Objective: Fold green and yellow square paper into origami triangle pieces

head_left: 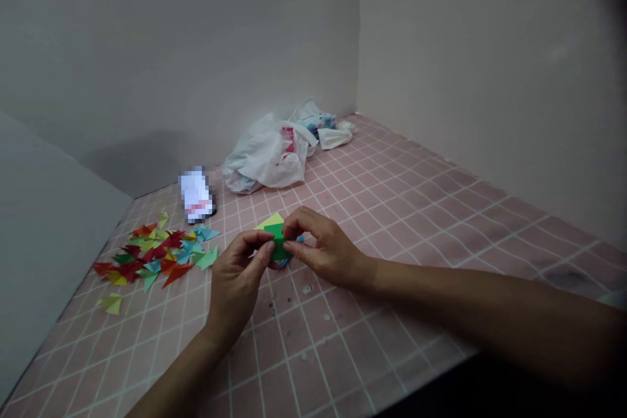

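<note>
Between my two hands is a small piece of green paper [277, 241], held up above the table. My left hand [241, 268] pinches its left edge between thumb and fingers. On the opposite edge, my right hand [321, 247] grips the paper with thumb and bent index finger. Just behind it lies yellow paper [271, 220], partly covered by the green piece. Something blue [285, 262] shows in part beneath my hands; its kind is hidden.
Several folded paper shapes [164, 255] in red, orange, yellow, green and blue are heaped at left. Behind them a lit phone [196, 194] leans upright. White plastic bags [267, 153] sit by the back wall. The table [416, 209] has a pink checked cover.
</note>
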Action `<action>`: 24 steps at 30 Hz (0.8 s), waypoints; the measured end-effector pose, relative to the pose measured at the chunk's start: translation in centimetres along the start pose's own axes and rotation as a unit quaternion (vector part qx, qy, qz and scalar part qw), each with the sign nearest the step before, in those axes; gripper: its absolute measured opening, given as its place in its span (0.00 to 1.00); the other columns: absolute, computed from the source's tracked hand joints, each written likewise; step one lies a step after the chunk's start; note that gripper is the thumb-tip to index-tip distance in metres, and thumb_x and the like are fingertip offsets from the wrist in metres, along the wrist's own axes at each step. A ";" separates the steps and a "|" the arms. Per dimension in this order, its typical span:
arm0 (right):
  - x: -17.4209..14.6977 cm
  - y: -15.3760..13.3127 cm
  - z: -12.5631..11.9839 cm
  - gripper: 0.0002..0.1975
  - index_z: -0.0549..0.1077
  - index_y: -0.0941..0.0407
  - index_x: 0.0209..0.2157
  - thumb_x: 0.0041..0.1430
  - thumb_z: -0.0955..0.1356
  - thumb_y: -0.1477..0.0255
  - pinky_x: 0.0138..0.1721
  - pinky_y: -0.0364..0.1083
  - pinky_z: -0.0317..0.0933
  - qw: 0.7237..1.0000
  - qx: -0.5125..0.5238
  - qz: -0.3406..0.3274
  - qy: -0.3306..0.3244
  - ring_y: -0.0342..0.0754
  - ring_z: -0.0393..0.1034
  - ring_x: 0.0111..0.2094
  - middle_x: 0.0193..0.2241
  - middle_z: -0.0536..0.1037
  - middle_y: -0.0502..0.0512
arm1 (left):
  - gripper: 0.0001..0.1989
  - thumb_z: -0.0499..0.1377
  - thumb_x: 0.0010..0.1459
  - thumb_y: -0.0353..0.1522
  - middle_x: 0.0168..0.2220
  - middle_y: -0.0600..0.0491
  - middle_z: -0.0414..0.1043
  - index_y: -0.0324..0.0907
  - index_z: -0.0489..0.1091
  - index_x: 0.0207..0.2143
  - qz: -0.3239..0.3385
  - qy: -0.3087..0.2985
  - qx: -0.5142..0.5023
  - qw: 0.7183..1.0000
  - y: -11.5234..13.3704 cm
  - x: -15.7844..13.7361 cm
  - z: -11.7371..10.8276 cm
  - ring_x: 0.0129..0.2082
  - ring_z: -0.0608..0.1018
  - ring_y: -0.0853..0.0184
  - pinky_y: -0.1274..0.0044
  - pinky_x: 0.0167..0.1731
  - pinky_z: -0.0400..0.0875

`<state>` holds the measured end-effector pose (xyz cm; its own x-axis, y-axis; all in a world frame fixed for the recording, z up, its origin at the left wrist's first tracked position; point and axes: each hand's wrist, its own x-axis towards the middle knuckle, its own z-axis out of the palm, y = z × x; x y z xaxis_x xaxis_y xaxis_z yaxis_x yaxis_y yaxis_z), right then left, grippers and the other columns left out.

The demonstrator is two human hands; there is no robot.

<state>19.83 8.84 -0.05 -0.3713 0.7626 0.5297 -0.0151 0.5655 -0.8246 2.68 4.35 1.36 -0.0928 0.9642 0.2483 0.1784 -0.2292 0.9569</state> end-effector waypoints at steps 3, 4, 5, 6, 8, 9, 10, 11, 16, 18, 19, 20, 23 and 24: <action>0.0 0.0 0.0 0.06 0.68 0.56 0.32 0.58 0.69 0.79 0.38 0.46 0.61 1.000 0.002 0.000 -0.002 0.45 0.66 0.34 0.32 0.71 0.50 | 0.08 0.67 0.55 0.30 0.33 0.55 0.77 0.41 0.75 0.39 -0.006 0.009 -0.042 0.999 -0.2 0.1 0.1 0.30 0.79 0.71 0.81 0.29 0.78; 0.0 0.0 0.0 0.05 0.68 0.56 0.32 0.58 0.69 0.79 0.38 0.46 0.61 1.000 0.001 0.000 -0.004 0.45 0.66 0.34 0.32 0.71 0.50 | 0.10 0.68 0.54 0.30 0.33 0.54 0.76 0.41 0.75 0.40 -0.006 0.012 -0.050 0.999 -0.2 0.1 0.2 0.32 0.79 0.71 0.81 0.30 0.78; 0.0 0.0 0.0 0.05 0.68 0.56 0.32 0.58 0.69 0.78 0.38 0.46 0.61 1.000 0.001 0.001 -0.004 0.45 0.66 0.35 0.32 0.71 0.50 | 0.11 0.68 0.54 0.30 0.34 0.54 0.76 0.42 0.75 0.40 -0.004 0.015 -0.054 0.998 -0.2 0.1 0.2 0.32 0.79 0.71 0.81 0.30 0.78; 0.0 -0.1 0.0 0.05 0.68 0.56 0.32 0.58 0.69 0.78 0.38 0.46 0.61 1.000 0.000 0.002 -0.004 0.45 0.66 0.35 0.32 0.71 0.50 | 0.11 0.68 0.54 0.30 0.34 0.54 0.76 0.42 0.74 0.41 -0.003 0.018 -0.053 0.998 -0.2 0.1 0.2 0.32 0.78 0.71 0.82 0.30 0.78; 0.0 -0.1 -0.1 0.06 0.68 0.56 0.31 0.58 0.69 0.78 0.38 0.46 0.61 1.000 -0.003 0.005 -0.005 0.45 0.66 0.35 0.32 0.70 0.50 | 0.11 0.68 0.54 0.30 0.33 0.55 0.75 0.42 0.74 0.41 0.001 0.023 -0.042 0.999 -0.1 0.1 0.2 0.32 0.78 0.71 0.82 0.30 0.78; 0.0 -0.1 -0.1 0.06 0.68 0.56 0.31 0.58 0.69 0.78 0.37 0.46 0.61 1.000 -0.004 0.006 -0.005 0.45 0.66 0.35 0.32 0.70 0.50 | 0.11 0.68 0.54 0.30 0.33 0.54 0.75 0.41 0.74 0.41 0.002 0.025 -0.036 0.999 -0.1 0.0 0.2 0.32 0.78 0.71 0.82 0.30 0.78; 0.0 -0.2 -0.1 0.06 0.68 0.56 0.31 0.58 0.69 0.78 0.37 0.46 0.60 1.000 -0.006 0.007 -0.005 0.45 0.65 0.35 0.32 0.70 0.50 | 0.12 0.68 0.54 0.31 0.33 0.54 0.75 0.41 0.74 0.41 0.001 0.026 -0.031 0.999 -0.1 0.0 0.1 0.32 0.78 0.71 0.82 0.31 0.77; 0.0 -0.2 -0.1 0.06 0.67 0.56 0.31 0.58 0.69 0.78 0.37 0.47 0.60 1.000 -0.007 0.008 -0.005 0.45 0.65 0.35 0.32 0.70 0.50 | 0.12 0.68 0.54 0.31 0.33 0.54 0.75 0.41 0.74 0.41 -0.001 0.026 -0.027 0.999 -0.2 0.0 0.1 0.32 0.78 0.71 0.81 0.31 0.77; -0.1 -0.2 -0.1 0.05 0.68 0.56 0.32 0.59 0.69 0.78 0.39 0.47 0.61 1.000 -0.007 0.006 -0.005 0.45 0.66 0.36 0.33 0.71 0.51 | 0.13 0.68 0.55 0.32 0.36 0.53 0.76 0.41 0.74 0.43 -0.017 0.019 -0.027 0.999 -0.6 0.0 0.0 0.34 0.78 0.70 0.80 0.34 0.77; -0.1 -0.2 -0.1 0.05 0.68 0.56 0.32 0.59 0.69 0.78 0.39 0.47 0.61 1.000 -0.010 0.009 -0.003 0.46 0.66 0.36 0.33 0.71 0.51 | 0.12 0.68 0.55 0.33 0.36 0.53 0.76 0.42 0.74 0.42 -0.018 0.026 -0.027 0.999 -0.7 0.0 -0.1 0.35 0.78 0.70 0.80 0.35 0.76; -0.1 -0.1 -0.1 0.06 0.68 0.56 0.33 0.58 0.69 0.77 0.39 0.47 0.61 1.000 -0.012 0.012 -0.002 0.46 0.66 0.36 0.33 0.71 0.51 | 0.12 0.68 0.55 0.33 0.36 0.53 0.76 0.42 0.74 0.42 -0.016 0.033 -0.025 0.999 -0.7 0.0 -0.1 0.35 0.78 0.70 0.80 0.35 0.76; -0.1 -0.1 0.0 0.06 0.67 0.56 0.33 0.58 0.70 0.78 0.38 0.47 0.61 1.000 -0.013 0.015 0.000 0.46 0.66 0.36 0.33 0.71 0.51 | 0.12 0.68 0.55 0.33 0.37 0.53 0.75 0.42 0.74 0.42 -0.013 0.043 -0.024 0.999 -0.7 0.0 -0.1 0.36 0.78 0.70 0.80 0.35 0.76; -0.1 -0.1 0.0 0.07 0.67 0.56 0.33 0.57 0.70 0.79 0.37 0.47 0.61 1.000 -0.018 0.023 0.002 0.45 0.66 0.35 0.33 0.70 0.50 | 0.13 0.68 0.54 0.33 0.38 0.54 0.75 0.43 0.75 0.42 -0.002 0.065 -0.021 0.998 -0.8 0.0 -0.1 0.36 0.77 0.69 0.79 0.36 0.76; 0.0 0.0 0.0 0.07 0.67 0.56 0.32 0.56 0.70 0.79 0.37 0.46 0.61 1.000 -0.019 0.022 0.002 0.45 0.66 0.35 0.33 0.70 0.50 | 0.13 0.68 0.54 0.33 0.38 0.54 0.75 0.43 0.74 0.43 0.001 0.069 -0.021 0.997 -0.8 -0.1 -0.1 0.37 0.77 0.69 0.79 0.36 0.76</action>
<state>19.84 8.79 -0.07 -0.3678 0.7876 0.4943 0.0354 0.5431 -0.8390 2.43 4.46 0.58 -0.2269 0.9369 0.2659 0.1379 -0.2394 0.9611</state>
